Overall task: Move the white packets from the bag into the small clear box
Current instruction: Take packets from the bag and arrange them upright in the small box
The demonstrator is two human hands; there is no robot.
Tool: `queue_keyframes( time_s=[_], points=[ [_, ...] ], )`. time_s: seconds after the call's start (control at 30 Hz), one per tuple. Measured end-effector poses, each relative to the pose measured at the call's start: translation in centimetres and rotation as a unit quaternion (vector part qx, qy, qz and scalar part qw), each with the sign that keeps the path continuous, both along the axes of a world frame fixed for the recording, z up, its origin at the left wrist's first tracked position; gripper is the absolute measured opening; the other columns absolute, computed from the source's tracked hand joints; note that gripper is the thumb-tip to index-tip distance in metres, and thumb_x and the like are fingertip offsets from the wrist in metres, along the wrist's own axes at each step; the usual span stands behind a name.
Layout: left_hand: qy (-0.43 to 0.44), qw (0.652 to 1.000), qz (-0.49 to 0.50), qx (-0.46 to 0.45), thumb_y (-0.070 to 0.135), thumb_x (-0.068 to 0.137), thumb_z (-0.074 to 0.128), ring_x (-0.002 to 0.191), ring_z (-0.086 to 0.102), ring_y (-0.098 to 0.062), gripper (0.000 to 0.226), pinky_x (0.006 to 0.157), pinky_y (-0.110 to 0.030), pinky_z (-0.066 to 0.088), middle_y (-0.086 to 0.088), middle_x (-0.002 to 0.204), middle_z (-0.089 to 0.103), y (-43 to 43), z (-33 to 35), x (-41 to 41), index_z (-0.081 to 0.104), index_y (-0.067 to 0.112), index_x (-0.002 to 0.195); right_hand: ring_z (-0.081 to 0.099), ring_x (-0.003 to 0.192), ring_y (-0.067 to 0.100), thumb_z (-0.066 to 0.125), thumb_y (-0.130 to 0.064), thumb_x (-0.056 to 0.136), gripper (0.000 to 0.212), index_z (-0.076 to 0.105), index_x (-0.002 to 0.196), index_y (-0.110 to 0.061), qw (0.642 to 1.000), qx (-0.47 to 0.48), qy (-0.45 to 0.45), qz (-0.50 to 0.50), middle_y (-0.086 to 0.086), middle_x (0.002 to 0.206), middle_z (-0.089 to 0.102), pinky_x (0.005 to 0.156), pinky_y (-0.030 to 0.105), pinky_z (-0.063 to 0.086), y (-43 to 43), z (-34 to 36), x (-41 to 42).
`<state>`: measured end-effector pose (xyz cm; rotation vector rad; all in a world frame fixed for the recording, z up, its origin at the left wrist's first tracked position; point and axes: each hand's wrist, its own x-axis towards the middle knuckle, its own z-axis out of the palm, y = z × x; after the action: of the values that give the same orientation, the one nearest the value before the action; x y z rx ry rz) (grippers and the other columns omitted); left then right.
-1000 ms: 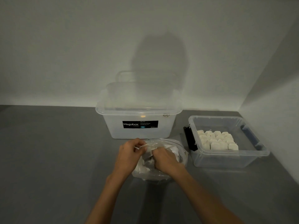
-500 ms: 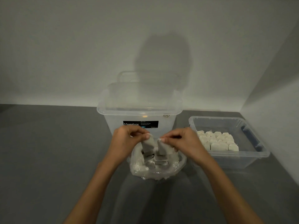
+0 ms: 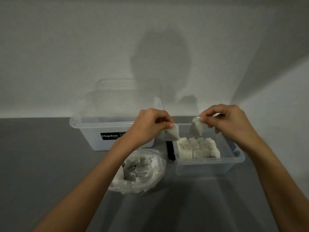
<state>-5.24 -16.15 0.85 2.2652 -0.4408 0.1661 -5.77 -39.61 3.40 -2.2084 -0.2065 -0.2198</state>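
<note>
My left hand (image 3: 148, 125) pinches a white packet (image 3: 173, 133) that hangs over the left edge of the small clear box (image 3: 209, 162). My right hand (image 3: 229, 121) pinches a second white packet (image 3: 196, 127) above the box's back part. Inside the box, several white packets (image 3: 197, 148) stand in tidy rows. The clear plastic bag (image 3: 150, 178) lies open on the grey surface in front of my left forearm, with several packets (image 3: 137, 168) still in it.
A large clear Megabox tub (image 3: 93, 129) stands behind the bag at the left, with a clear lid leaning on the wall behind it. A black object (image 3: 170, 150) sits between the bag and the small box. Walls close off the back and right.
Both hands have lifted one packet each out of the bag and carried them right and up, over the small clear box.
</note>
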Motion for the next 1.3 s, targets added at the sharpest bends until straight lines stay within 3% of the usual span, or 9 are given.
queue_keyframes(
  time_s=[0.17, 0.3, 0.43, 0.53, 0.6, 0.8, 1.03, 1.17, 1.3],
  points=[
    [0.001, 0.989, -0.052, 0.141, 0.025, 0.085, 0.069, 0.083, 0.064, -0.013, 0.01, 0.078, -0.034, 0.053, 0.002, 0.088, 0.071, -6.5, -2.2, 3.0, 0.073, 0.018, 0.092, 0.057, 0.068, -0.001, 0.076, -0.023, 0.079, 0.005, 0.075, 0.078, -0.028, 0.992, -0.124, -0.005, -0.029, -0.011, 0.077, 0.068, 0.06, 0.007, 0.038, -3.8, -2.8, 1.5],
    [-0.013, 0.956, -0.068, 0.285, 0.019, 0.089, 0.062, 0.092, 0.064, -0.02, 0.01, 0.084, -0.035, 0.049, -0.002, 0.097, 0.07, -10.3, -4.8, 5.4, 0.069, 0.016, 0.094, 0.053, 0.062, -0.005, 0.076, -0.018, 0.079, 0.003, 0.078, 0.082, -0.019, 0.991, -0.129, 0.0, -0.044, -0.008, 0.073, 0.067, 0.059, -0.002, 0.037, -6.2, -5.2, 2.7],
    [0.011, 0.909, -0.082, 0.408, 0.009, 0.09, 0.053, 0.093, 0.063, -0.025, 0.015, 0.085, -0.033, 0.045, -0.011, 0.104, 0.067, -13.0, -7.9, 7.0, 0.066, 0.006, 0.098, 0.055, 0.065, -0.005, 0.074, -0.015, 0.08, 0.004, 0.078, 0.08, -0.017, 0.992, -0.124, 0.015, -0.024, -0.005, 0.078, 0.073, 0.062, -0.002, 0.038, -8.2, -7.1, 3.4],
    [0.041, 0.853, -0.083, 0.514, 0.005, 0.092, 0.051, 0.108, 0.058, -0.026, 0.018, 0.107, -0.045, 0.032, -0.011, 0.114, 0.063, -14.0, -9.8, 7.5, 0.06, 0.006, 0.108, 0.056, 0.07, -0.006, 0.073, -0.014, 0.081, 0.005, 0.077, 0.081, -0.017, 0.994, -0.11, 0.027, 0.0, -0.005, 0.081, 0.073, 0.062, -0.002, 0.039, -8.6, -8.1, 4.1],
    [0.041, 0.825, -0.063, 0.56, 0.01, 0.093, 0.054, 0.114, 0.056, -0.024, 0.021, 0.112, -0.052, 0.02, -0.007, 0.118, 0.062, -13.8, -10.6, 8.0, 0.058, 0.01, 0.114, 0.056, 0.07, -0.005, 0.073, -0.014, 0.082, 0.005, 0.077, 0.083, -0.016, 0.995, -0.096, 0.036, 0.008, -0.008, 0.079, 0.07, 0.06, 0.0, 0.039, -7.9, -8.3, 4.6],
    [0.025, 0.777, -0.035, 0.628, 0.01, 0.094, 0.052, 0.113, 0.056, -0.021, 0.024, 0.114, -0.056, 0.007, 0.0, 0.11, 0.065, -13.5, -12.0, 8.2, 0.058, 0.014, 0.117, 0.061, 0.072, -0.002, 0.073, -0.013, 0.082, 0.007, 0.077, 0.082, -0.018, 0.993, -0.095, 0.059, 0.033, -0.012, 0.073, 0.068, 0.069, 0.015, 0.049, -7.0, -9.7, 6.3],
    [0.009, 0.747, -0.03, 0.664, 0.018, 0.095, 0.053, 0.112, 0.058, -0.022, 0.024, 0.116, -0.052, 0.006, 0.0, 0.106, 0.068, -13.6, -12.4, 7.8, 0.058, 0.011, 0.117, 0.065, 0.075, 0.002, 0.07, -0.014, 0.083, 0.007, 0.076, 0.083, -0.019, 0.984, -0.139, 0.094, 0.059, -0.015, 0.074, 0.068, 0.078, 0.03, 0.056, -6.1, -11.1, 7.5],
    [0.016, 0.76, -0.024, 0.65, 0.013, 0.093, 0.054, 0.111, 0.058, -0.021, 0.022, 0.115, -0.052, 0.011, 0.0, 0.108, 0.066, -13.4, -11.6, 8.3, 0.06, 0.015, 0.114, 0.064, 0.073, 0.006, 0.069, -0.016, 0.085, 0.007, 0.076, 0.084, -0.018, 0.973, -0.188, 0.115, 0.071, -0.008, 0.083, 0.072, 0.074, 0.031, 0.056, -5.3, -11.6, 8.1],
    [0.002, 0.814, -0.004, 0.582, 0.007, 0.091, 0.051, 0.087, 0.06, -0.018, 0.012, 0.112, -0.054, 0.016, 0.005, 0.073, 0.052, -12.6, -9.5, 8.6, 0.057, 0.017, 0.09, 0.066, 0.077, 0.01, 0.065, -0.012, 0.087, 0.012, 0.076, 0.086, -0.016, 0.963, -0.208, 0.14, 0.098, -0.006, 0.085, 0.073, 0.074, 0.029, 0.055, -4.1, -11.7, 8.7]
  ],
)
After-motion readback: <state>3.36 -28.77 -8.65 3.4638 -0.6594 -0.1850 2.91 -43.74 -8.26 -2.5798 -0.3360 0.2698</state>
